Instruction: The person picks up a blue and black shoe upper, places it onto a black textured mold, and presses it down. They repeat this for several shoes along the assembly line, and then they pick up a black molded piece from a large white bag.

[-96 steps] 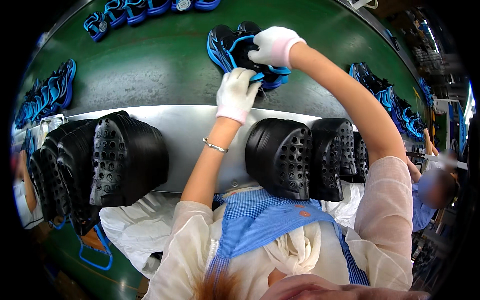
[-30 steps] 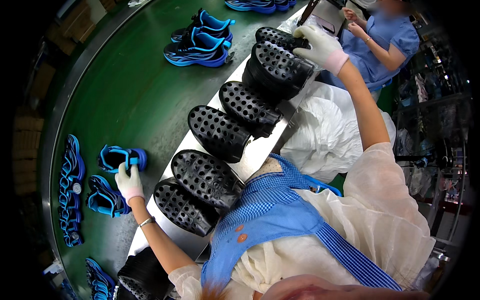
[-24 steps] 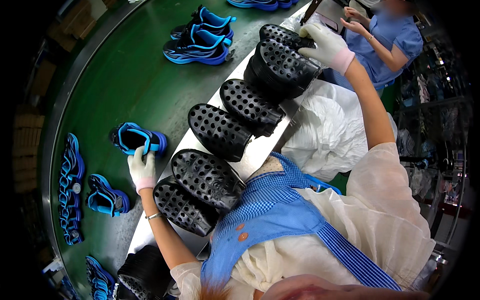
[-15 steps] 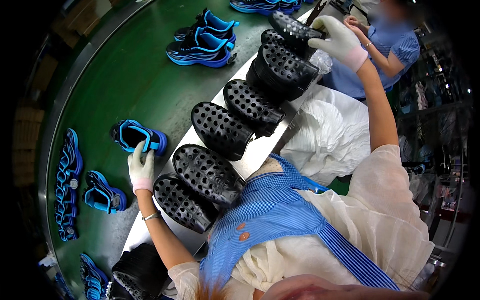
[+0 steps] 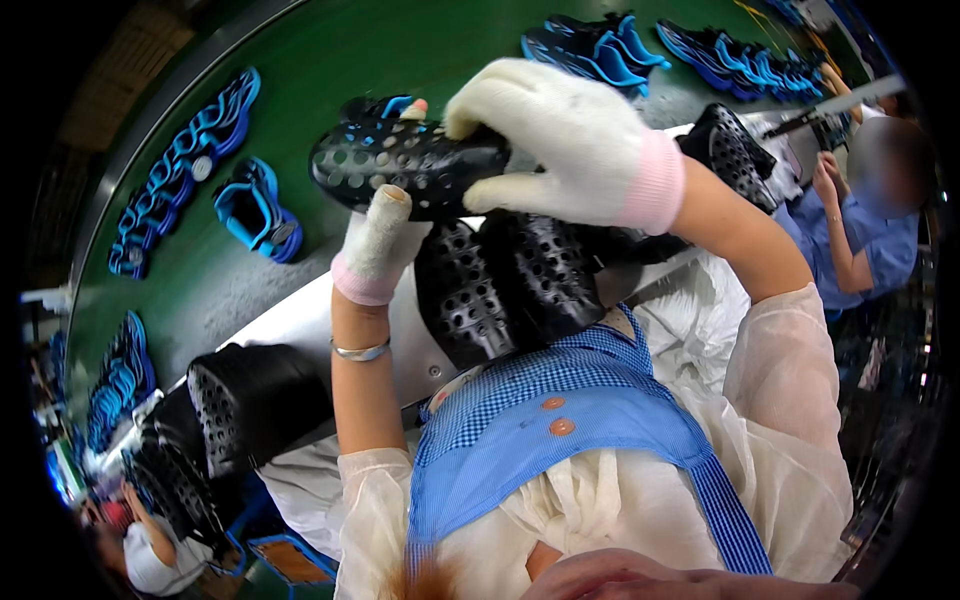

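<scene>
A black, shoe-shaped shell full of round holes is held level over the edge of the green belt. My right hand, in a white glove with a pink cuff, grips its right end, fingers over the top and thumb below. Against its near side rests the thumb of my gloved left hand, while a fingertip shows beyond its far edge. Behind the shell a black and blue shoe is mostly hidden; whether my left fingers touch it I cannot make out. Two similar perforated shells stand close in front of my apron.
More black and blue shoes sit on the green belt, with rows at far left and far right. Stacked black shells lie at left on the metal ledge, others at right. Co-workers sit at right and lower left.
My right hand has brought a perforated shell from the far right to the middle. My left hand, earlier on a shoe's heel, now meets it there. The view has turned.
</scene>
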Demonstrator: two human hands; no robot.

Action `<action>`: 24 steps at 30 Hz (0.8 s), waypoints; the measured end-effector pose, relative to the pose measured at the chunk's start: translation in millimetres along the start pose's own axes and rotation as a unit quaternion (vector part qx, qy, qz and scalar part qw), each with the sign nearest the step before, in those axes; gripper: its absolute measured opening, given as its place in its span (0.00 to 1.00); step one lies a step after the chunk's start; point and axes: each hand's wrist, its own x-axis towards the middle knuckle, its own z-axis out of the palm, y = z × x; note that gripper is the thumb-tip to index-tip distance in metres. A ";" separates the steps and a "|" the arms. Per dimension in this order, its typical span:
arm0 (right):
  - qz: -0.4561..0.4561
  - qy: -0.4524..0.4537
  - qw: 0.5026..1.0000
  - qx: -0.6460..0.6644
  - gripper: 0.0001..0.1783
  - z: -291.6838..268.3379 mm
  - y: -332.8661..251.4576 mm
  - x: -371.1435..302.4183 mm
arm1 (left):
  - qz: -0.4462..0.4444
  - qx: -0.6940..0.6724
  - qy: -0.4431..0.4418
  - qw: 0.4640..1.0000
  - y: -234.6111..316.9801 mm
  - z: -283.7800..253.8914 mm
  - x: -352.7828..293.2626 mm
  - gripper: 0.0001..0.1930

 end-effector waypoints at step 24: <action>0.215 -0.305 0.928 0.001 0.26 55.9 94.2 59.4 | 0.039 0.522 0.179 0.833 -66.9 -71.9 10.3 0.17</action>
